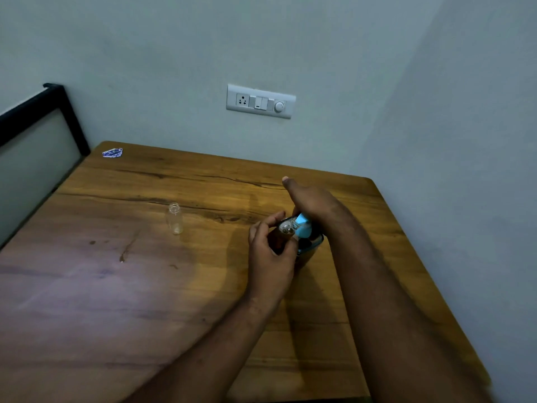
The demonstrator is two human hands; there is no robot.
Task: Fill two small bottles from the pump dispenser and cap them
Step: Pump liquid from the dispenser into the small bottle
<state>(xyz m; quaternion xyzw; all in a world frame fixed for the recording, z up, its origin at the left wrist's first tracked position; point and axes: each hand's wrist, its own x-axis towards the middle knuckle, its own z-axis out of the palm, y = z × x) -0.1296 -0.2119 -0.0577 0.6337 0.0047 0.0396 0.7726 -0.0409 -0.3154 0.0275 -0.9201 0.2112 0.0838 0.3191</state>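
clear glass bottle [174, 219] (uncapped), glossy woodgrain table [145, 286]

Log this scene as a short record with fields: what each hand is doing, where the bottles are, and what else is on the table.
left hand: holds a small bottle, its mouth at the pump's spout
right hand: rests on top of the pump, thumb raised
dispenser: stands on the table, mostly hidden by the hands
empty bottle: upright, uncapped, clear, standing alone left of the hands
caps: none in view
sticker: far left corner of the table
stains: dark streak and spots near the empty bottle
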